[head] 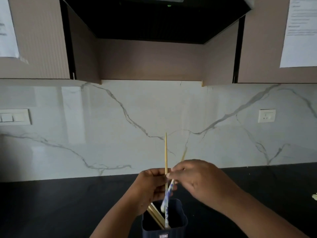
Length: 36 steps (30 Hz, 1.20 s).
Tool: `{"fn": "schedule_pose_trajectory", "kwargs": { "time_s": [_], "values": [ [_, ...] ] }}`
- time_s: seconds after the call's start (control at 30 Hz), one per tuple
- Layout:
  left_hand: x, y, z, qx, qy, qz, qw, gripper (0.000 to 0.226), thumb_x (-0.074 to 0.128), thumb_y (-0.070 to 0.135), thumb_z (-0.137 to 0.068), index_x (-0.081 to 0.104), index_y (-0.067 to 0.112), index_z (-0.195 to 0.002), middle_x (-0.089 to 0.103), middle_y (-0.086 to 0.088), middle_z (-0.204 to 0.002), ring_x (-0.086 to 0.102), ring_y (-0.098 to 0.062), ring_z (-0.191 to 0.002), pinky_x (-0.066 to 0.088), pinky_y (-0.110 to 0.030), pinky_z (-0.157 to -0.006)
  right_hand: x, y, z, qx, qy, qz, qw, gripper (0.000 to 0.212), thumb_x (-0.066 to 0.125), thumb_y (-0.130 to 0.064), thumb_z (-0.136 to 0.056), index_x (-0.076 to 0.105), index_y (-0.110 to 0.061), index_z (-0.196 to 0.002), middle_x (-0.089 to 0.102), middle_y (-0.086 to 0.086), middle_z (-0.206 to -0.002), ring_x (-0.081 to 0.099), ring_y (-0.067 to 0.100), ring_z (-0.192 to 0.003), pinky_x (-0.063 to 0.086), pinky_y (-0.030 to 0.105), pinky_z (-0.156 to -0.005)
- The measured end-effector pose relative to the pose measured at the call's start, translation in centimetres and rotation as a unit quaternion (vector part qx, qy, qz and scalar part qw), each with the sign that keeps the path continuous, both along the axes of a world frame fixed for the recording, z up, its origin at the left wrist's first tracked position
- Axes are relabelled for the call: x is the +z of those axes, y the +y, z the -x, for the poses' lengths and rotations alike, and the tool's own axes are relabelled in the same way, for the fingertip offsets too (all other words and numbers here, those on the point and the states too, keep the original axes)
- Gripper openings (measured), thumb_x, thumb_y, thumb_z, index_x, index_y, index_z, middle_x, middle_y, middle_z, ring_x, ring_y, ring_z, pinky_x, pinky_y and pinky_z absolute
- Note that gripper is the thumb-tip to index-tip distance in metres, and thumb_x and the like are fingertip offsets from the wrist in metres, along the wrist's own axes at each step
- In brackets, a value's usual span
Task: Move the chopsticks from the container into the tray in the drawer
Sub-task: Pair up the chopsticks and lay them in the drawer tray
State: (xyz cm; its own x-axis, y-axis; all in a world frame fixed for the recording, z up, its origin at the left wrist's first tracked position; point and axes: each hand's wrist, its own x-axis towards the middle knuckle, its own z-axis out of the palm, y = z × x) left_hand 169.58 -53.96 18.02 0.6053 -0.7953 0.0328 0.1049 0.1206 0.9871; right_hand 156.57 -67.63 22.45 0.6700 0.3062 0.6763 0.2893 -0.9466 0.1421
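Note:
A dark blue ribbed container point(178, 225) stands on the black counter at the bottom centre, with several gold chopsticks point(155, 218) leaning inside it. Just above it, my left hand point(151, 188) is shut on an upright chopstick point(165, 152) with a pale shaft and a blue-and-white patterned end. My right hand point(197, 179) meets it from the right and pinches a second, tilted chopstick point(183, 154) of the same kind, whose patterned end point(165, 201) hangs over the container's mouth. The drawer and the tray are out of view.
The black counter point(68, 203) runs along a white marble backsplash point(120, 134) with a switch plate point(15, 116) at the left and a socket point(266, 115) at the right. Cabinets and a dark range hood point(154, 19) hang overhead. A small pale object point(314, 197) lies at the right edge.

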Motion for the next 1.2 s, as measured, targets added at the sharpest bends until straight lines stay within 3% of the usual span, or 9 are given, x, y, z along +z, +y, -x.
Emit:
{"fn": "schedule_pose_trajectory", "kwargs": {
  "time_s": [0.1, 0.23, 0.37, 0.6, 0.7, 0.77, 0.87, 0.93, 1.2],
  "values": [
    [0.7, -1.1, 1.2, -0.031, 0.05, 0.033, 0.998, 0.021, 0.06, 0.008, -0.087, 0.074, 0.006, -0.103, 0.073, -0.012, -0.087, 0.07, -0.018, -0.073, 0.059, -0.029, -0.065, -1.8, -2.2, 0.7, 0.039, -0.037, 0.138, 0.989, 0.028, 0.08, -0.01, -0.074, 0.077, -0.019, -0.1, 0.075, 0.003, -0.105, 0.071, 0.016, -0.097, 0.058, 0.029, -0.084],
    [1.1, -2.0, 2.7, -0.053, 0.077, 0.035, 0.995, 0.022, 0.064, 0.014, -0.083, 0.075, 0.005, -0.099, 0.075, -0.014, -0.09, 0.072, -0.019, -0.076, 0.058, -0.026, -0.061, -3.5, -4.9, 1.4, 0.038, -0.053, 0.177, 0.982, 0.028, 0.055, -0.016, -0.089, 0.073, -0.017, -0.111, 0.071, 0.006, -0.114, 0.067, 0.019, -0.108, 0.055, 0.029, -0.092],
    [1.1, -2.9, 3.8, -0.077, 0.092, 0.018, 0.993, 0.018, 0.065, 0.015, -0.084, 0.074, 0.005, -0.096, 0.072, -0.012, -0.087, 0.069, -0.018, -0.073, 0.058, -0.026, -0.061, -4.0, -5.9, 1.0, 0.071, -0.082, 0.156, 0.982, 0.023, 0.055, -0.016, -0.096, 0.072, -0.016, -0.111, 0.07, 0.002, -0.097, 0.063, 0.018, -0.1, 0.054, 0.028, -0.087],
    [1.1, -3.6, 4.5, -0.044, 0.089, 0.008, 0.995, 0.022, 0.067, 0.015, -0.079, 0.073, 0.002, -0.095, 0.071, -0.014, -0.084, 0.068, -0.019, -0.069, 0.059, -0.026, -0.058, -4.9, -6.1, 1.4, 0.055, -0.072, 0.117, 0.989, 0.024, 0.067, -0.013, -0.087, 0.072, -0.016, -0.11, 0.071, 0.004, -0.097, 0.066, 0.021, -0.097, 0.056, 0.033, -0.082],
    [0.7, -3.3, 3.9, -0.001, 0.095, 0.024, 0.995, 0.018, 0.062, 0.01, -0.088, 0.071, -0.001, -0.099, 0.072, -0.018, -0.091, 0.072, -0.025, -0.074, 0.059, -0.029, -0.06, -5.3, -5.0, 1.7, 0.032, -0.056, -0.05, 0.997, 0.037, 0.062, -0.005, -0.085, 0.068, -0.02, -0.118, 0.067, 0.002, -0.096, 0.063, 0.008, -0.083, 0.053, 0.018, -0.072],
    [0.2, -3.0, 3.4, 0.035, 0.101, 0.037, 0.994, 0.018, 0.063, 0.011, -0.087, 0.071, 0.001, -0.099, 0.074, -0.017, -0.094, 0.073, -0.027, -0.079, 0.059, -0.031, -0.061, -6.0, -3.6, 1.9, -0.01, -0.02, -0.305, 0.952, 0.04, 0.067, -0.007, -0.084, 0.064, -0.031, -0.116, 0.066, -0.004, -0.092, 0.063, 0.004, -0.076, 0.051, 0.014, -0.069],
    [-0.6, -2.5, 2.9, 0.07, 0.1, 0.071, 0.99, 0.029, 0.07, 0.019, -0.072, 0.072, 0.003, -0.096, 0.075, -0.016, -0.093, 0.073, -0.027, -0.082, 0.059, -0.032, -0.062, -6.8, -0.8, 1.5, -0.055, 0.157, -0.662, 0.731, 0.031, 0.076, -0.023, -0.08, 0.06, -0.024, -0.107, 0.071, 0.005, -0.086, 0.071, 0.014, -0.068, 0.059, 0.029, -0.064],
    [-1.1, -2.1, 2.7, 0.091, 0.085, 0.082, 0.989, 0.024, 0.072, 0.02, -0.072, 0.073, 0.005, -0.09, 0.075, -0.017, -0.092, 0.073, -0.028, -0.084, 0.059, -0.031, -0.063, -7.3, 0.7, 0.8, -0.049, 0.252, -0.727, 0.636, 0.03, 0.078, -0.027, -0.078, 0.064, -0.015, -0.101, 0.075, 0.008, -0.086, 0.074, 0.02, -0.071, 0.06, 0.031, -0.063],
    [-3.1, 0.6, 1.2, 0.139, 0.062, 0.083, 0.985, 0.011, 0.066, 0.012, -0.088, 0.074, 0.005, -0.089, 0.075, -0.014, -0.087, 0.074, -0.025, -0.084, 0.058, -0.028, -0.062, -9.1, 4.4, -1.6, -0.02, 0.233, -0.766, 0.599, 0.01, 0.078, -0.011, -0.077, 0.076, -0.01, -0.086, 0.077, 0.011, -0.082, 0.075, 0.022, -0.074, 0.057, 0.028, -0.06]
  ]
}}
